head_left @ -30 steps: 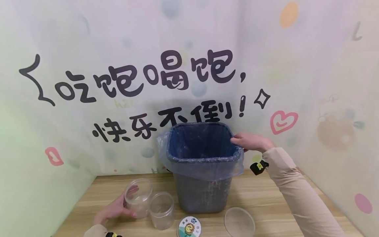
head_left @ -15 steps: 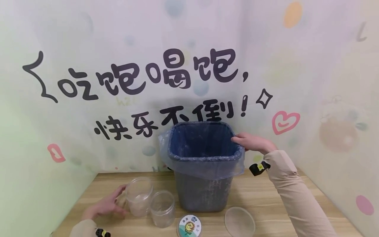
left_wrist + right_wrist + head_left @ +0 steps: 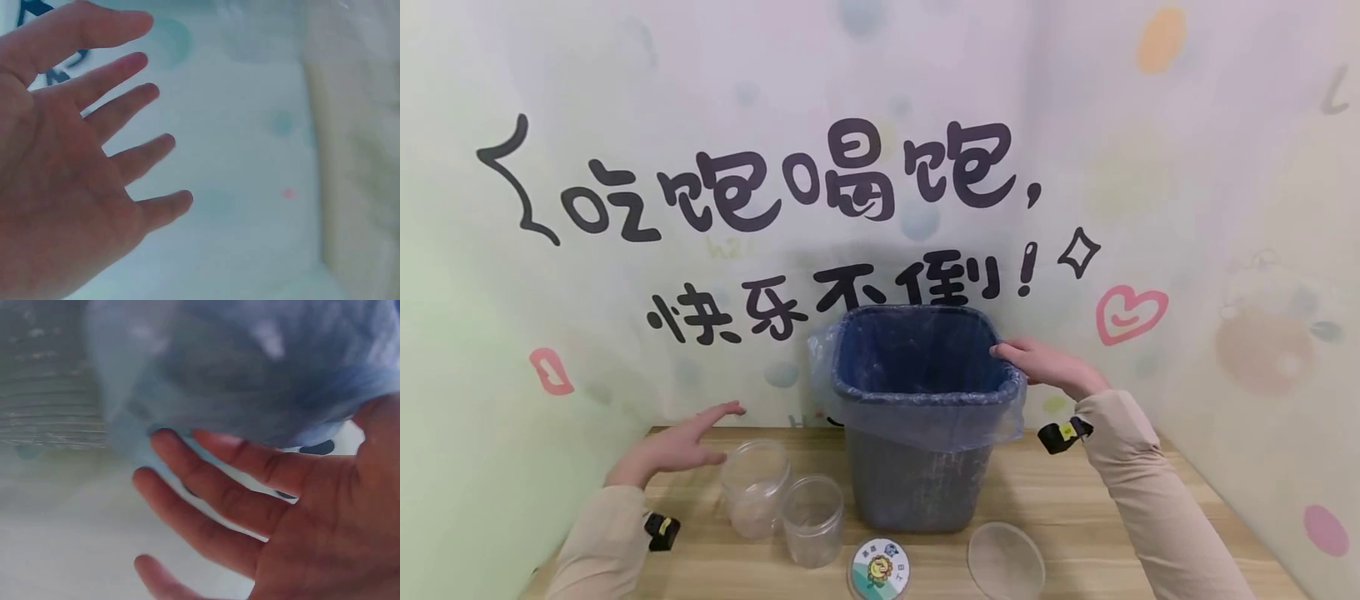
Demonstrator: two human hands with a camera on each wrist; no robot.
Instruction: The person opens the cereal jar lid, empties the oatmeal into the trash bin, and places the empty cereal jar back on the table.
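A dark blue-grey trash bin [image 3: 917,483], lined with a thin translucent bag [image 3: 925,427], stands upright on the table. My right hand [image 3: 1048,365] holds its right rim, thumb over the edge and fingers outside against the bag in the right wrist view. To the left, my left hand [image 3: 673,450] hovers with spread fingers and an empty palm [image 3: 69,175]. It is just beside the rim of a clear plastic cup [image 3: 756,508]. A second, smaller clear cup [image 3: 814,529] stands to the right of that one.
In front of the bin lies a round disc [image 3: 880,569] printed with a sunflower. A clear round lid [image 3: 1006,562] lies to its right. The wooden table [image 3: 1075,500] backs onto a printed wall [image 3: 760,83], with side walls left and right.
My left hand has let go of the larger clear cup and moved up and away from it, fingers spreading. The right hand keeps its hold on the bin while the head view shifts slightly.
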